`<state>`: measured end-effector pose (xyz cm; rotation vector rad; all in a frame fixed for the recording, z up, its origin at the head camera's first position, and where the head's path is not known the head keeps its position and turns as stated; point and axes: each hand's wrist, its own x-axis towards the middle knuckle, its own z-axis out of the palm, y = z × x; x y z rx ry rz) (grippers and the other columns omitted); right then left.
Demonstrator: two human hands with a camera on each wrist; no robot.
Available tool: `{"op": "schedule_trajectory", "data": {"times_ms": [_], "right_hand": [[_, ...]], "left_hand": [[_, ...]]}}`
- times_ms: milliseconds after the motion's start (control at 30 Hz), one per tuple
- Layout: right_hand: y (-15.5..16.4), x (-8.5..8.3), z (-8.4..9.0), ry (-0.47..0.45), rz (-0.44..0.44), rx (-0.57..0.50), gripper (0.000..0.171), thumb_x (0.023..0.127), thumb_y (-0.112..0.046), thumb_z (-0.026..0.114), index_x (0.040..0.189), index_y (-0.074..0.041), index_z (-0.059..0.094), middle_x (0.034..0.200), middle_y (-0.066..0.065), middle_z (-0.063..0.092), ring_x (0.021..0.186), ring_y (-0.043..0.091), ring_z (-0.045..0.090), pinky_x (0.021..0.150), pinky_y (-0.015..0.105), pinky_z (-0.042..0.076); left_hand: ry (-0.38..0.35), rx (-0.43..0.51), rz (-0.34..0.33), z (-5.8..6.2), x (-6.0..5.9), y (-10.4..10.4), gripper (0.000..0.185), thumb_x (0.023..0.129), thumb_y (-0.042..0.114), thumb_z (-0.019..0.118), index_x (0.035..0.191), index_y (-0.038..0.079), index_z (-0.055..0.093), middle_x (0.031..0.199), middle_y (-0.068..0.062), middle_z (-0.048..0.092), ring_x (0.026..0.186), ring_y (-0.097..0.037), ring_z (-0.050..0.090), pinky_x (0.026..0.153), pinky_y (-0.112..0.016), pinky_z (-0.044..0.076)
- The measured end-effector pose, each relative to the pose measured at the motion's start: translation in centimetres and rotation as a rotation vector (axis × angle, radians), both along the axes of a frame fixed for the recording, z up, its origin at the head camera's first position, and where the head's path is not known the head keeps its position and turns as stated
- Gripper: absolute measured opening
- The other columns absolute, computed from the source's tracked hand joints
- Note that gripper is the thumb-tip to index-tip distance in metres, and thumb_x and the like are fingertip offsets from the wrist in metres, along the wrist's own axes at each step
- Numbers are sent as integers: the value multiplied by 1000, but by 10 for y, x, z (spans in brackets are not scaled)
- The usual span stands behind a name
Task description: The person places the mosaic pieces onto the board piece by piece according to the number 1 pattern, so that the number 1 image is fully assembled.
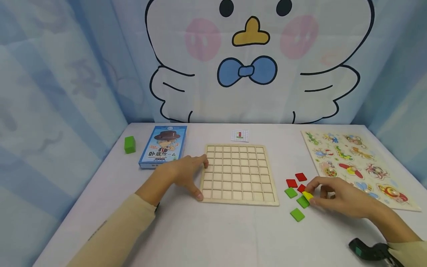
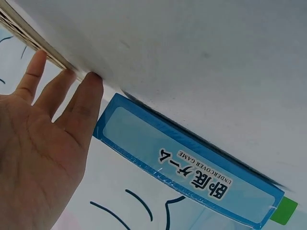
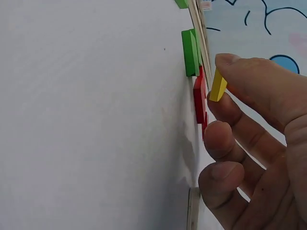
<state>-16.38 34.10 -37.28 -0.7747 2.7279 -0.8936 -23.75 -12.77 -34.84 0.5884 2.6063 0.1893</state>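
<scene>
The right hand pinches a yellow tile at its fingertips, just above the worktop; the left hand, fingers spread, rests against the grid board.

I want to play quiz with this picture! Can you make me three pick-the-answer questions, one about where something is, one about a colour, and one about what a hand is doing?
1. Where is the green block?
A. left of the blue game box
B. on the grid board
C. on the animal puzzle

2. What colour is the tile in the right hand?
A. red
B. yellow
C. blue

3. What is the left hand doing?
A. lifting the box
B. making a fist
C. resting on the board's left edge

Answers: 1 A, the block sits alone beside the box. 2 B, the pinched tile is yellow. 3 C, its fingers touch the board's edge.
</scene>
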Motion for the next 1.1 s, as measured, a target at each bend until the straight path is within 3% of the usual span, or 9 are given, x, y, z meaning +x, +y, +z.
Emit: {"op": "schedule_trajectory", "data": {"times_ms": [167, 400, 667, 900, 1100], "right_hand": [[-7, -9, 8, 75, 30, -78, 26, 93, -14, 78, 115, -23, 69, 105, -9, 68, 75, 11, 57, 58, 26, 44], [-20, -21, 9, 102, 14, -160, 24, 94, -7, 75, 116, -15, 70, 105, -6, 69, 77, 13, 62, 64, 26, 51], [-40, -29, 7, -5, 0, -258, 24, 98, -10, 71, 121, -7, 66, 105, 6, 68, 73, 24, 66, 64, 31, 56], [-64, -53, 21, 59, 18, -257, 22, 98, -11, 71, 120, -13, 68, 114, 5, 66, 79, 21, 66, 65, 30, 57], [-84, -72, 22, 42, 61, -292, 24, 98, -10, 70, 122, -9, 67, 117, 8, 65, 78, 32, 64, 62, 33, 56]], "left_hand": [[-22, 27, 23, -1, 0, 0, 98, 58, 63, 94, 136, 34, 45, 137, -5, 58, 112, -22, 53, 94, -43, 50], [-50, 45, 44, -1, 4, 1, 100, 57, 61, 95, 138, 33, 44, 139, -6, 58, 110, -20, 55, 93, -42, 50], [-76, 42, 23, -2, 7, 3, 99, 58, 58, 96, 138, 32, 44, 141, -6, 58, 110, -19, 56, 94, -41, 50], [-50, 55, 37, -2, 4, 1, 99, 59, 59, 96, 138, 32, 43, 141, -7, 58, 113, -19, 56, 98, -41, 49], [-48, 44, 56, -3, 3, -2, 100, 57, 61, 95, 138, 35, 43, 140, -7, 58, 113, -20, 55, 98, -43, 49]]}}
